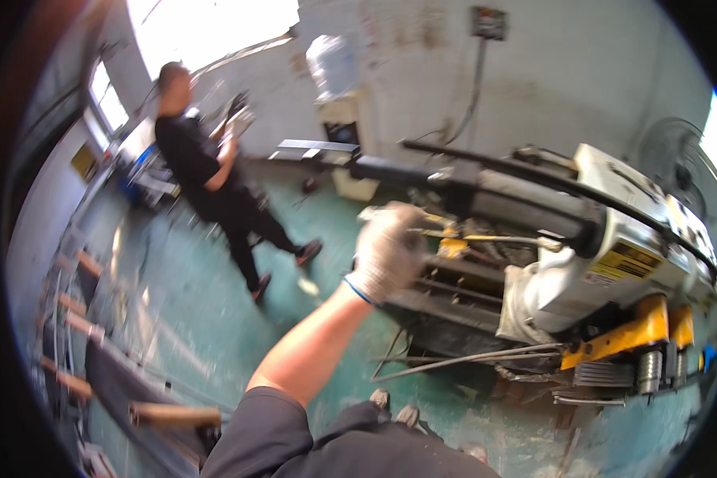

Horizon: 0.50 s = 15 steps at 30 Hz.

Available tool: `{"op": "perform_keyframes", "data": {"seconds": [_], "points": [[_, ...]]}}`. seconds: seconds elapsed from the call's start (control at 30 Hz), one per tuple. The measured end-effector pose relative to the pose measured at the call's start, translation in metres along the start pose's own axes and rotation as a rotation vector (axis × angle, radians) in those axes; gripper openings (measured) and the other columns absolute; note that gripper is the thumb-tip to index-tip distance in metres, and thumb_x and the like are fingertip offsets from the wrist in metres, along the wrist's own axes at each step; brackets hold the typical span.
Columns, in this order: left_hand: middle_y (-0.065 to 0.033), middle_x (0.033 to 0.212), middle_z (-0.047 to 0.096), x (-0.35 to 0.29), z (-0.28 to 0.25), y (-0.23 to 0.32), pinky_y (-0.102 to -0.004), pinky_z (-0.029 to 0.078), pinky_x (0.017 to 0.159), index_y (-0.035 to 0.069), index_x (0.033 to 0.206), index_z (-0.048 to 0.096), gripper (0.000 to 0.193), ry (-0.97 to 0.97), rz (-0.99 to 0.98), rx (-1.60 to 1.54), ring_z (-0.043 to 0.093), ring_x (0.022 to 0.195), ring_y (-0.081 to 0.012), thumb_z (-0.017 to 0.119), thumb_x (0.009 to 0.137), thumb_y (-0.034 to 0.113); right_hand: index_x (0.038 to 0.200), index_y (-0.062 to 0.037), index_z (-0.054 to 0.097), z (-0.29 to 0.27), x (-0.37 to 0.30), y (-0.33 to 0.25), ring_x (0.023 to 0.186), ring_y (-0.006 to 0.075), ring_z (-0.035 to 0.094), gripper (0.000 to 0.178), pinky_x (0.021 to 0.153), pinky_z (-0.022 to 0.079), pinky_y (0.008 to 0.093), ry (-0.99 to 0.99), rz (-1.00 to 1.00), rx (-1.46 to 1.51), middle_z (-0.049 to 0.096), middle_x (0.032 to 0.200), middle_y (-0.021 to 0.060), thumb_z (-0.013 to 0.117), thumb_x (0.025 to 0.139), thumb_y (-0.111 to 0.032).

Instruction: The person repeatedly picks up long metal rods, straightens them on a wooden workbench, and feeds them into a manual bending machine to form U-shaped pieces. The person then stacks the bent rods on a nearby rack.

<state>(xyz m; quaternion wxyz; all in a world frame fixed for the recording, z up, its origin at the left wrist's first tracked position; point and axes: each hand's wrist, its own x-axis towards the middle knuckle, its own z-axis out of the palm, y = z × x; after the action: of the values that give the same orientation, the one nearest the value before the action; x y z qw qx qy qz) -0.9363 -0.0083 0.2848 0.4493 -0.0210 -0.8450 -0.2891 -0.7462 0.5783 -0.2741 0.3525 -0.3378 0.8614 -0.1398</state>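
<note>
My left hand (386,251), in a pale knitted work glove with a blue cuff edge, reaches out in front of the long machine. Motion smears its fingers, so their grip cannot be made out. Right beside it, a thin rod with a yellow stretch (490,238) runs along the machine toward a white fitting; whether the hand touches it is unclear. Behind the glove lies the machine's dark round bar (406,173), with a flat metal piece (319,146) at its far left end. My right hand is out of view.
The white machine housing (625,267) stands on the right, above a yellow bracket (621,334). Thin metal rods (470,361) jut out low toward my feet. A co-worker in dark clothes (207,167) stands at the left. A rack with brown rollers (175,415) occupies the lower left.
</note>
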Motion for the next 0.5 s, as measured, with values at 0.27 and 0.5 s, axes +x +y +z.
{"op": "perform_keyframes", "data": {"seconds": [0.27, 0.5], "points": [[-0.0188, 0.109, 0.080, -0.412, -0.111, 0.039, -0.0528, 0.061, 0.092, 0.011, 0.112, 0.082, 0.026, -1.002, -0.618, 0.074, 0.077, 0.107, -0.0403, 0.069, 0.090, 0.013, 0.078, -0.0052, 0.077, -0.055, 0.012, -0.050, 0.072, 0.0221, 0.072, 0.029, 0.067, 0.057, 0.0408, -0.069, 0.222, 0.253, 0.080, 0.094, 0.0085, 0.073, 0.101, -0.023], [-0.0231, 0.115, 0.079, -0.601, -0.270, 0.101, -0.0525, 0.060, 0.096, 0.010, 0.116, 0.081, 0.030, -0.555, -1.229, 0.194, 0.075, 0.113, -0.0448, 0.071, 0.092, 0.024, 0.103, -0.0096, 0.079, -0.040, 0.077, -0.057, 0.085, 0.0206, 0.074, 0.018, 0.072, 0.057, 0.0366, -0.539, -0.305, -0.423, 0.079, 0.097, 0.0082, 0.068, 0.106, -0.024]]}}
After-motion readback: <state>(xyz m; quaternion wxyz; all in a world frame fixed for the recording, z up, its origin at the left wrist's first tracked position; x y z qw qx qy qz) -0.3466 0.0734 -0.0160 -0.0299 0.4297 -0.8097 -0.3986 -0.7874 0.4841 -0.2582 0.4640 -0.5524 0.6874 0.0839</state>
